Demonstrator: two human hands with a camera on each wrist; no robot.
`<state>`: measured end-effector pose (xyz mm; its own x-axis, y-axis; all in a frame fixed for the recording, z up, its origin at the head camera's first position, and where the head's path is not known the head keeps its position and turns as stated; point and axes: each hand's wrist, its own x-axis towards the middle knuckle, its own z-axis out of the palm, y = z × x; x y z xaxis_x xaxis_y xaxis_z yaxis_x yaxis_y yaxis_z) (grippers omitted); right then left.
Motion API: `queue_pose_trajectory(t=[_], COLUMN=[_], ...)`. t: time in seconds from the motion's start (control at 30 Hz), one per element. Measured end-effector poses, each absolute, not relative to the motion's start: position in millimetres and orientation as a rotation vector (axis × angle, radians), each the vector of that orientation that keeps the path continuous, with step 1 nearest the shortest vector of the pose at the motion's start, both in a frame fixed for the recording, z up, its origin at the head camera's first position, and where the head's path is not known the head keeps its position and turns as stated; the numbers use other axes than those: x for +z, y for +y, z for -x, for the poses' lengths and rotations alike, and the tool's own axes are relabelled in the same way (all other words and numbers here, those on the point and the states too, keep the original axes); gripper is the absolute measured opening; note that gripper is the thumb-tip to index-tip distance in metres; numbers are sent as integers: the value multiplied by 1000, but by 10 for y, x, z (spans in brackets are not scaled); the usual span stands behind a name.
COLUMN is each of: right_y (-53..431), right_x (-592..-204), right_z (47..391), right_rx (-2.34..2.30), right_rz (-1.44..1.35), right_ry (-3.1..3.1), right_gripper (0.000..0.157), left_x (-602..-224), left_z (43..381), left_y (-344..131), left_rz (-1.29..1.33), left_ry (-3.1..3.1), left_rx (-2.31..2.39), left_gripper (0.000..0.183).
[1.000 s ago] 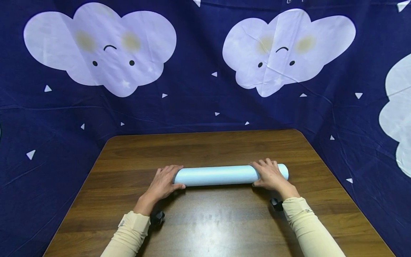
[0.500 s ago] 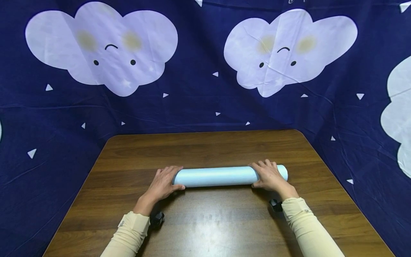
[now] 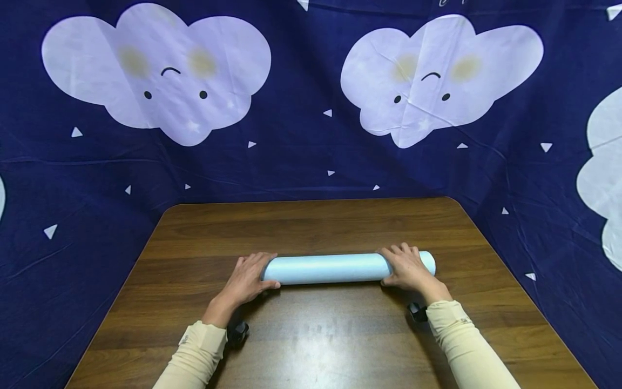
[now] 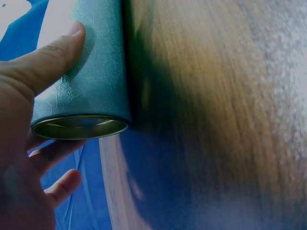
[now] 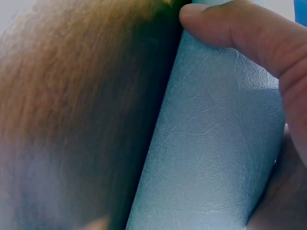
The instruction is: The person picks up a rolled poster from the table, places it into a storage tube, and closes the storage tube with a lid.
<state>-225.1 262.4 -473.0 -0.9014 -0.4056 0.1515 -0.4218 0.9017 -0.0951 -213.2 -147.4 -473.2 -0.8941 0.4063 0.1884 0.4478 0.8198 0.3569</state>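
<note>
A long light blue cardboard tube point(image 3: 328, 269) with a crinkled surface lies crosswise on the wooden table. My left hand point(image 3: 248, 274) grips its left end, thumb on the near side and fingers over the far side. In the left wrist view the tube's end shows a gold-coloured metal rim point(image 4: 81, 136), and the left thumb point(image 4: 57, 55) presses on the wall. Near the right end my right hand point(image 3: 407, 266) holds the tube the same way, leaving a short stretch sticking out past it. The right thumb point(image 5: 230, 24) lies along the tube's side in the right wrist view.
The brown wooden table point(image 3: 311, 227) has rounded back corners and a bright glare patch at the front. A dark blue cloth point(image 3: 301, 156) with white clouds hangs behind and along both sides. Black wrist cameras point(image 3: 238, 332) sit under both wrists.
</note>
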Motion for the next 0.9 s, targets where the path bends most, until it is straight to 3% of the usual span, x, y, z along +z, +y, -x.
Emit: queue_pose_trajectory(t=[0.9], right_y=[2636], right_x=[-4645], right_z=[2237], right_rx=[193], right_rz=[-629], right_ry=[-2924], right_gripper=[78], left_x=[-4703], left_z=[2130], left_y=[-1453], left_rz=[681], left_ry=[-2876], left_rx=[-606], left_gripper=[74])
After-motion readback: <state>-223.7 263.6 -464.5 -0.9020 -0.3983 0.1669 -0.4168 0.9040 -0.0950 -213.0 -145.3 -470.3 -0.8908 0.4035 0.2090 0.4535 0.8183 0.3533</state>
